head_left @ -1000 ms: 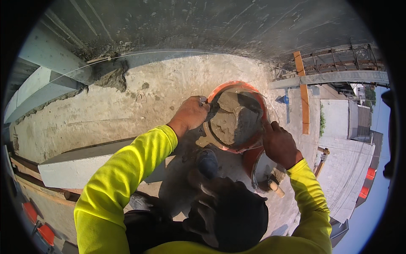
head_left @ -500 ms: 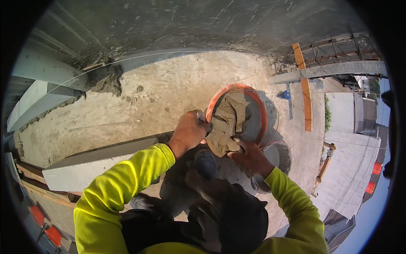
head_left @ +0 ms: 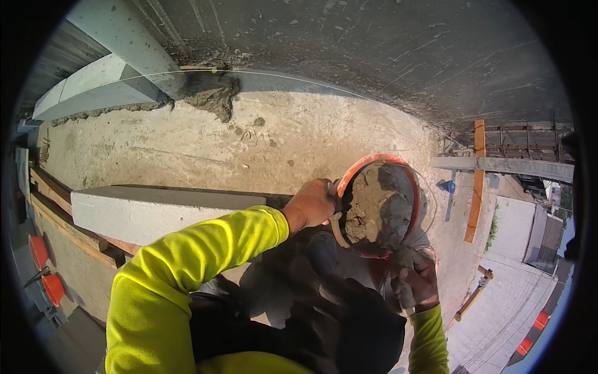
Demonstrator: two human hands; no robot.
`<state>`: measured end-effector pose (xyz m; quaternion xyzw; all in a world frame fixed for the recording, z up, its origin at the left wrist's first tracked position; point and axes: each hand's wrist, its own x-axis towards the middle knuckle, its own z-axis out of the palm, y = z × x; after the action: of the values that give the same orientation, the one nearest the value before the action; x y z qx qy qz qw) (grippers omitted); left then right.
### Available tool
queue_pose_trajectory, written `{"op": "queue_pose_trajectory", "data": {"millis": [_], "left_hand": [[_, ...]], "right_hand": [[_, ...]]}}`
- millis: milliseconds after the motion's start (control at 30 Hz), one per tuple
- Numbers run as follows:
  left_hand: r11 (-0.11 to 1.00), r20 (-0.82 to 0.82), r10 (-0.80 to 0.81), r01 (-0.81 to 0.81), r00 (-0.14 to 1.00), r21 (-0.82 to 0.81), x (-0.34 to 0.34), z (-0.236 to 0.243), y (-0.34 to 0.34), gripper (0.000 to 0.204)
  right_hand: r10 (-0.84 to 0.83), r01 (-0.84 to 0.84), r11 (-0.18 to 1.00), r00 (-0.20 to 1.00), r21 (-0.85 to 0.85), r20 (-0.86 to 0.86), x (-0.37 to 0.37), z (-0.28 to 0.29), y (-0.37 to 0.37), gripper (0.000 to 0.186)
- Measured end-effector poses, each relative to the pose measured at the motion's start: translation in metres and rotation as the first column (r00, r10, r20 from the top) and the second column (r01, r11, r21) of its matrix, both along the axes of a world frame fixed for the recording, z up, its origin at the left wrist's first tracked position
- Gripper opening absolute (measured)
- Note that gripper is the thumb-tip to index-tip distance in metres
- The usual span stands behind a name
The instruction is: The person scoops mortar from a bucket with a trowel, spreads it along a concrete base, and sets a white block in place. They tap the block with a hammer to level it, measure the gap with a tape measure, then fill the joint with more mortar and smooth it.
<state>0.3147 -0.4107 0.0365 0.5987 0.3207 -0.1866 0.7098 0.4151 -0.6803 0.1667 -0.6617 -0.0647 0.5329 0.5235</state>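
My left hand (head_left: 311, 204) is closed on the near-left rim of an orange bucket (head_left: 363, 159) that holds wet grey mortar (head_left: 377, 206). My right hand (head_left: 420, 280) is below and right of that bucket, wrapped round a grey, mortar-caked tool handle (head_left: 406, 288); the tool's working end is unclear. A second, reddish bucket (head_left: 427, 252) is partly hidden behind my right hand and the first bucket. My boot (head_left: 321, 252) is just below my left hand.
A pale concrete block (head_left: 162, 215) lies left, beside timber boards (head_left: 68, 221) and red containers (head_left: 38, 252). A thin string runs along the dark wall (head_left: 374, 50), near a pipe (head_left: 143, 56). An orange plank (head_left: 474, 212) and small blue object (head_left: 445, 186) are at right.
My right hand has left the bucket's rim, passed by the mortar and moved down, now holding a handle. My left hand stays at the rim. The view has shifted, putting the bucket lower right.
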Motion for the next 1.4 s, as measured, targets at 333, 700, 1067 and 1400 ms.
{"op": "queue_pose_trajectory", "data": {"millis": [333,700,1067,1400], "left_hand": [[0.818,0.068,-0.380,0.302,0.922,0.489,-0.060,0.018,0.041,0.033],[0.822,0.187,-0.288,0.142,0.939,0.551,-0.048,0.043,0.022,0.034],[0.924,0.089,-0.044,0.007,0.995,0.381,0.006,-0.024,-0.016,0.028],[0.955,0.218,0.079,-0.137,0.973,0.265,0.008,-0.044,-0.015,0.020]], "right_hand": [[0.453,-0.457,0.888,0.889,-0.056,-0.071,0.087,-0.051,0.204,0.057],[0.598,-0.494,0.596,-0.251,-0.633,0.761,0.064,-0.133,0.323,0.058],[0.802,-0.270,0.520,-0.171,-0.810,0.572,0.065,0.064,0.024,0.047],[0.741,-0.167,0.237,-0.606,-0.957,0.290,0.063,-0.045,0.064,0.028]]}}
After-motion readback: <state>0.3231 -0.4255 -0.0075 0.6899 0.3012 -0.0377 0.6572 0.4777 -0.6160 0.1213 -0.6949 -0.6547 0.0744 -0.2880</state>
